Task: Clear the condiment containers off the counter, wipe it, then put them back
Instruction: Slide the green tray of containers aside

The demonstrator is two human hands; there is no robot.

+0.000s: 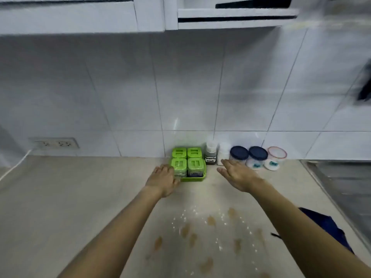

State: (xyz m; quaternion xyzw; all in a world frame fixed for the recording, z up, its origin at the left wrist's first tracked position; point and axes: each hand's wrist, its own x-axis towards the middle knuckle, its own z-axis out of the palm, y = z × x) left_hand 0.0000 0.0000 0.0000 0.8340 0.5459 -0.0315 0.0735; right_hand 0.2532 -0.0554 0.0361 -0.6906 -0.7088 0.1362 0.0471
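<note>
Along the back edge of the counter [84,189], against the tiled wall, the condiment containers stood in one row running left to right, well clear of the brown stains and white specks [208,227] nearer the front edge. At the row's left end sat the green tray [193,179] with its four green-lidded jars [188,160]. The left hand [163,180] lay at the tray's left side, fingers curled against the front-left jar; whether it had closed on anything could not be told from the blur. Right of the tray came a dark labelled bottle [210,156] and a white bottle [223,152], then two blue-lidded tubs [249,155] and a red-rimmed tub [276,157] toward the sink edge. The right hand [237,174] hovered open and flat, holding nothing, just in front of the white bottle and right of the tray. Judged so, the tray lay between the two hands, the left nearer, which suited a two-handed lift.
</note>
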